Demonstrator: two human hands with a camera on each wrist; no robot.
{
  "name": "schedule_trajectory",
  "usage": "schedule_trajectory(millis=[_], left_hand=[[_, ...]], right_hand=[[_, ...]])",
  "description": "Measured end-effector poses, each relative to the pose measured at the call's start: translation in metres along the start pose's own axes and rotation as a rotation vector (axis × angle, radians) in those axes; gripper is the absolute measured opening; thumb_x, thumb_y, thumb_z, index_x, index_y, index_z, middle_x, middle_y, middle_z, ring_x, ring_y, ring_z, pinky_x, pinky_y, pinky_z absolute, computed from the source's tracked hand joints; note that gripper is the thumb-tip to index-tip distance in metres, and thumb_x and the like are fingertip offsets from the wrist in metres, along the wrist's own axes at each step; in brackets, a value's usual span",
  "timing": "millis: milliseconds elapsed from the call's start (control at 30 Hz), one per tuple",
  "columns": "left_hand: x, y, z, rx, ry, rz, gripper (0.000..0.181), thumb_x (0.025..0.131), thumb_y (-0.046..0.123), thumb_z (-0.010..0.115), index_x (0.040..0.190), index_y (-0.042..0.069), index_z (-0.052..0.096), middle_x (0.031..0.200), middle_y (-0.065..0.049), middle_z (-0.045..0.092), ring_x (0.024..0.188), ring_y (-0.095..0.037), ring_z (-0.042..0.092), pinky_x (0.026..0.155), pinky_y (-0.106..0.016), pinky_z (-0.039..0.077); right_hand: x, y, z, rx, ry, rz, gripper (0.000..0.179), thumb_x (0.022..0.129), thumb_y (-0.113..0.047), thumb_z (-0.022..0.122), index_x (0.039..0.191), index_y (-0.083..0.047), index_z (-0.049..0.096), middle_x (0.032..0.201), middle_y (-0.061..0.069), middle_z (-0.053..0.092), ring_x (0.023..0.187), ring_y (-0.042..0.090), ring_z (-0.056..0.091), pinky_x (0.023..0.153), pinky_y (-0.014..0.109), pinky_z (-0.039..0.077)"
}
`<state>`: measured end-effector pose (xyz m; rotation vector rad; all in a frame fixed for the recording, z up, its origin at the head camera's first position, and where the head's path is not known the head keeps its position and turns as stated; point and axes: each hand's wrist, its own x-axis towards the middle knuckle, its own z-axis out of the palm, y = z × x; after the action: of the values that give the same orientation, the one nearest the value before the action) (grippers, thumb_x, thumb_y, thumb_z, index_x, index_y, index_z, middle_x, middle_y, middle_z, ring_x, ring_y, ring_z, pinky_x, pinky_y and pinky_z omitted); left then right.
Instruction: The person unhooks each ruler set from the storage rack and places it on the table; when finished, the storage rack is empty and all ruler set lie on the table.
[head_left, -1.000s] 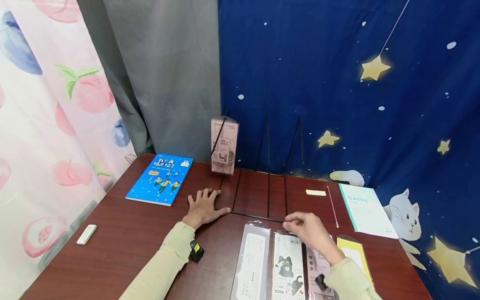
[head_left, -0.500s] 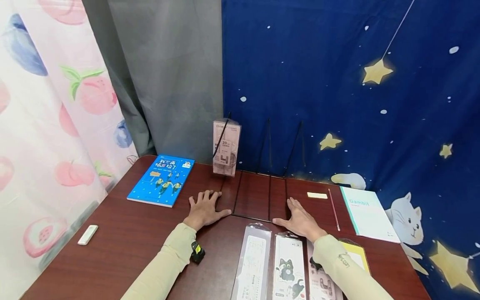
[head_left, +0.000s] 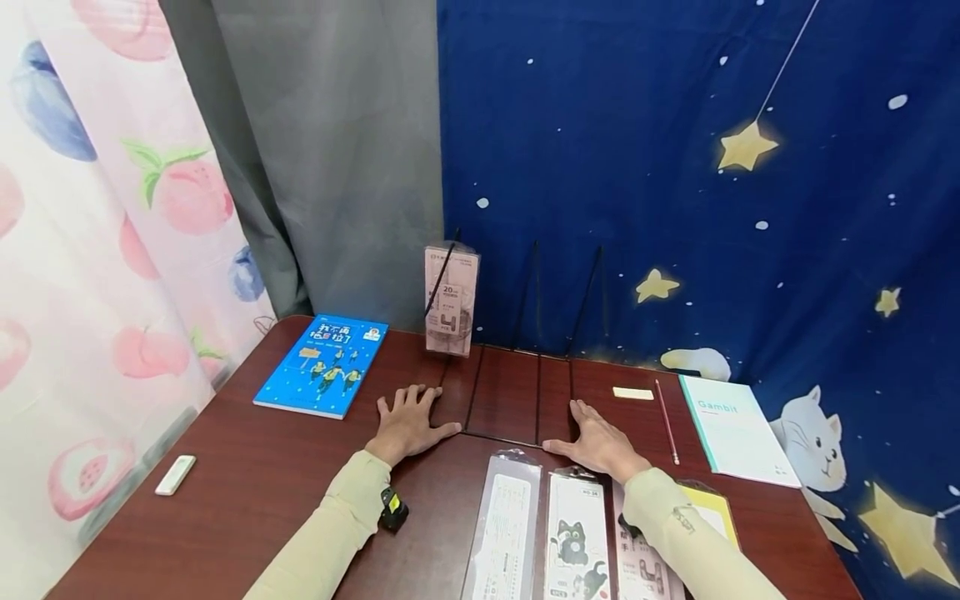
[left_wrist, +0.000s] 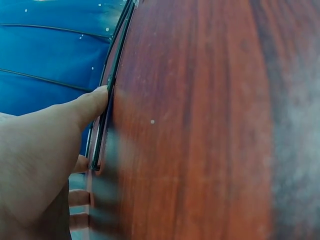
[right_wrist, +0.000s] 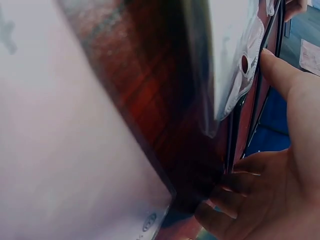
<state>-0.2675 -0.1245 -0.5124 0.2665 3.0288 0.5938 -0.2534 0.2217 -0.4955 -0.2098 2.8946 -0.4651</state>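
A black wire rack (head_left: 495, 438) stands on the table, its uprights against the blue curtain. From its left hook hangs a pink packet (head_left: 453, 333). My left hand (head_left: 408, 427) rests spread at the rack's left front corner; in the left wrist view the thumb (left_wrist: 92, 104) touches the wire. On the opposite corner lies my right hand (head_left: 600, 446), fingers extended, thumb along the front wire. Below it are a clear packet with a white card (head_left: 504, 525), a cat-print packet (head_left: 573, 533), a pink packet (head_left: 645, 562) and a yellow packet (head_left: 712, 510), the last two partly hidden by the right sleeve.
A blue book (head_left: 324, 367) lies at the left, with a small white bar (head_left: 176, 475) nearer the left edge. At the right are an eraser-like pale block (head_left: 632, 393), a red pencil (head_left: 667, 421) and a white notebook (head_left: 738, 429). Curtains hang behind the table.
My right hand has gone from bent fingers above the cat-print packet to lying extended at the rack's right front corner. The left hand has stayed in place.
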Motion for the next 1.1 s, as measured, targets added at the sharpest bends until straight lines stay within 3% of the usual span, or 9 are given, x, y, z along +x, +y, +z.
schedule_trajectory(millis=[267, 500, 600, 800, 933, 1100], left_hand=[[0.002, -0.003, 0.000, 0.041, 0.000, 0.029, 0.082, 0.092, 0.068, 0.063, 0.154, 0.016, 0.049, 0.155, -0.019, 0.045, 0.142, -0.044, 0.039, 0.112, -0.078, 0.025], [0.010, -0.023, -0.026, -0.141, -0.028, 0.106, 0.078, 0.097, 0.057, 0.065, 0.156, 0.011, 0.044, 0.153, -0.023, 0.049, 0.139, -0.043, 0.047, 0.112, -0.070, 0.037], [0.020, -0.034, -0.041, -0.227, 0.027, 0.151, 0.064, 0.099, 0.045, 0.068, 0.150, 0.011, 0.051, 0.144, -0.020, 0.059, 0.130, -0.037, 0.058, 0.107, -0.061, 0.049], [0.044, -0.045, -0.075, -0.450, 0.207, 0.163, 0.040, 0.100, 0.032, 0.071, 0.131, 0.008, 0.066, 0.118, -0.014, 0.074, 0.105, -0.029, 0.072, 0.092, -0.046, 0.059], [0.057, -0.048, -0.093, -0.556, 0.312, 0.151, 0.039, 0.100, 0.035, 0.071, 0.129, 0.009, 0.066, 0.119, -0.013, 0.073, 0.105, -0.030, 0.071, 0.091, -0.047, 0.058], [0.074, -0.044, -0.105, -0.600, 0.375, 0.174, 0.037, 0.100, 0.028, 0.070, 0.133, 0.012, 0.065, 0.125, -0.014, 0.071, 0.112, -0.031, 0.068, 0.096, -0.051, 0.055]], right_hand=[[0.000, 0.002, 0.001, -0.017, 0.011, -0.013, 0.108, 0.087, -0.071, 0.068, 0.161, -0.002, 0.033, 0.168, 0.023, 0.030, 0.155, 0.042, 0.031, 0.116, 0.061, 0.040], [0.000, 0.003, 0.003, -0.013, 0.006, -0.026, 0.106, 0.089, -0.070, 0.067, 0.161, -0.001, 0.032, 0.169, 0.022, 0.029, 0.157, 0.041, 0.028, 0.117, 0.059, 0.039], [-0.001, 0.002, 0.002, -0.002, 0.007, -0.030, 0.106, 0.088, -0.069, 0.068, 0.161, -0.001, 0.032, 0.168, 0.023, 0.029, 0.156, 0.042, 0.028, 0.117, 0.060, 0.039], [-0.001, 0.005, -0.002, 0.007, -0.003, -0.040, 0.104, 0.090, -0.068, 0.068, 0.161, -0.001, 0.032, 0.169, 0.021, 0.028, 0.157, 0.040, 0.027, 0.120, 0.059, 0.036], [-0.001, 0.008, -0.003, -0.005, -0.019, -0.058, 0.101, 0.091, -0.066, 0.068, 0.161, -0.002, 0.032, 0.170, 0.020, 0.027, 0.158, 0.039, 0.027, 0.122, 0.058, 0.034], [0.000, 0.010, -0.005, 0.005, -0.033, -0.058, 0.101, 0.091, -0.065, 0.068, 0.162, -0.004, 0.031, 0.171, 0.018, 0.026, 0.159, 0.037, 0.025, 0.124, 0.057, 0.031]])
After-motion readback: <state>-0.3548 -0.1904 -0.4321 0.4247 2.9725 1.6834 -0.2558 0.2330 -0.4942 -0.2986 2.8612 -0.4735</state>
